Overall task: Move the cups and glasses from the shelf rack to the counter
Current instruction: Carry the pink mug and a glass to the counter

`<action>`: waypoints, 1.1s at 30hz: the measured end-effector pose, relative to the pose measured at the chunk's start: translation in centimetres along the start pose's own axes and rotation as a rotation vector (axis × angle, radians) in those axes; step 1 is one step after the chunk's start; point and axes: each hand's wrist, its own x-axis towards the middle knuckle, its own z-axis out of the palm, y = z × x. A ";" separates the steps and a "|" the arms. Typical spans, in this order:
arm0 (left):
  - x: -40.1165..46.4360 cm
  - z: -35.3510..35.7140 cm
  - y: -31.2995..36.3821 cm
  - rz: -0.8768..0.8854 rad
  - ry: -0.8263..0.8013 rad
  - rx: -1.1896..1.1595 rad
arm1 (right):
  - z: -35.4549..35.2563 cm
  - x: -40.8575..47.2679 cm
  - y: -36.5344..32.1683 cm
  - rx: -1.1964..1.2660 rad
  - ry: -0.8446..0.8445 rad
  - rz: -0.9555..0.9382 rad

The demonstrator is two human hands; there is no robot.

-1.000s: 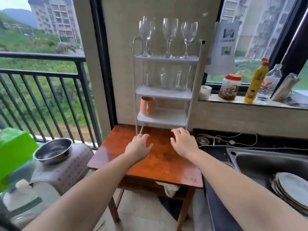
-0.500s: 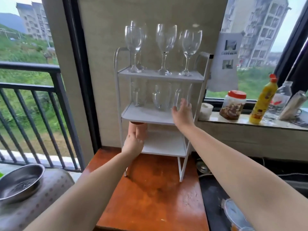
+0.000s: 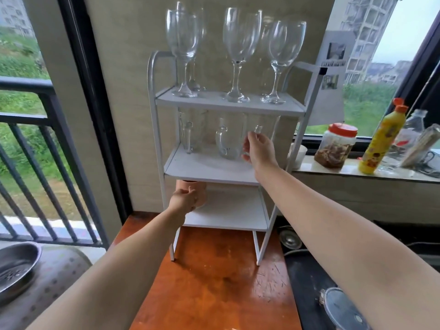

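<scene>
A white three-tier rack stands at the back of a wooden table. Several wine glasses stand upright on its top tier. Three clear glass mugs sit on the middle tier: left, middle and right. My right hand is curled around the handle of the right mug. On the bottom tier at the left stands a pink cup, with my left hand wrapped around its side.
A dark counter with a round lid adjoins the table on the right. The window sill holds a small white cup, a red-lidded jar, a yellow bottle and a clear bottle. A steel bowl sits at the lower left.
Both hands rose from the tabletop to the rack. My left hand closed around the pink cup and my right hand moved in to the right mug's handle. The camera came closer.
</scene>
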 end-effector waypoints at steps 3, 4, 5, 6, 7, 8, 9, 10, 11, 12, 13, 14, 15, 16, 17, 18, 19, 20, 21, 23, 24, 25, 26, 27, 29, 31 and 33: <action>0.5 -0.1 0.2 0.027 0.084 -0.018 | -0.2 -0.2 -0.2 -0.007 0.000 -0.020; 0.4 -0.1 0.3 0.033 0.101 -0.021 | -0.2 -0.2 -0.2 -0.012 0.002 -0.028; 0.3 -0.1 0.4 0.035 0.110 -0.027 | -0.3 -0.2 -0.2 -0.023 0.006 -0.039; 0.2 0.0 0.4 0.035 0.112 -0.034 | -0.5 -0.3 -0.2 -0.041 0.012 -0.051; 0.0 0.0 0.4 0.036 0.107 -0.039 | -0.6 -0.5 -0.2 -0.060 0.017 -0.061; -0.3 0.1 0.5 0.036 0.102 -0.042 | -0.8 -0.7 -0.2 -0.077 0.020 -0.070; -0.7 0.1 0.6 0.041 0.098 -0.043 | -0.9 -0.9 -0.2 -0.090 0.019 -0.076; -1.2 0.1 0.6 0.050 0.094 -0.036 | -1.0 -1.2 -0.3 -0.099 0.018 -0.079; -1.5 0.2 0.6 0.058 0.083 -0.024 | -1.1 -1.4 -0.3 -0.101 0.018 -0.078; -2.2 0.1 0.4 0.068 0.070 -0.008 | -1.2 -1.9 -0.4 -0.102 0.011 -0.077; -2.8 0.2 0.1 0.075 0.056 0.006 | -1.3 -2.4 -0.5 -0.106 0.007 -0.078; -3.3 0.3 -0.1 0.081 0.049 0.022 | -1.3 -2.7 -0.5 -0.117 0.003 -0.080; -4.0 0.2 -0.4 0.090 0.048 0.037 | -1.4 -3.3 -0.6 -0.127 0.000 -0.083; -4.6 0.2 -0.7 0.099 0.048 0.049 | -1.4 -3.8 -0.7 -0.133 -0.002 -0.085; -5.0 0.1 -0.9 0.109 0.049 0.052 | -1.5 -4.3 -0.8 -0.132 -0.004 -0.085; -5.5 -0.2 -1.0 0.121 0.051 0.051 | -1.5 -4.9 -1.0 -0.126 -0.010 -0.085; -5.8 -0.4 -1.2 0.130 0.052 0.048 | -1.5 -5.4 -1.1 -0.115 -0.018 -0.080; -6.3 -0.6 -1.3 0.136 0.054 0.046 | -1.5 -6.0 -1.3 -0.096 -0.026 -0.076; -6.7 -0.8 -1.4 0.142 0.060 0.046 | -1.5 -6.6 -1.5 -0.074 -0.035 -0.076; -7.7 -1.6 -1.6 0.156 0.071 0.055 | -1.5 -8.1 -1.8 -0.046 -0.049 -0.090; -8.2 -2.0 -1.7 0.160 0.072 0.061 | -1.5 -8.9 -2.0 -0.040 -0.054 -0.102; -8.7 -2.4 -1.8 0.164 0.074 0.069 | -1.5 -9.6 -2.1 -0.039 -0.055 -0.117; -9.3 -2.8 -1.9 0.170 0.073 0.072 | -1.6 -10.4 -2.2 -0.044 -0.051 -0.132; -10.0 -3.3 -2.1 0.177 0.070 0.072 | -1.8 -11.5 -2.4 -0.061 -0.040 -0.146; -11.7 -4.1 -2.6 0.186 0.052 0.071 | -2.2 -13.8 -2.6 -0.089 -0.014 -0.164; -13.5 -4.6 -3.2 0.175 0.030 0.070 | -2.8 -16.2 -2.7 -0.070 0.015 -0.159; -15.8 -4.8 -4.3 0.150 -0.017 0.054 | -3.8 -19.0 -2.3 -0.048 0.052 -0.146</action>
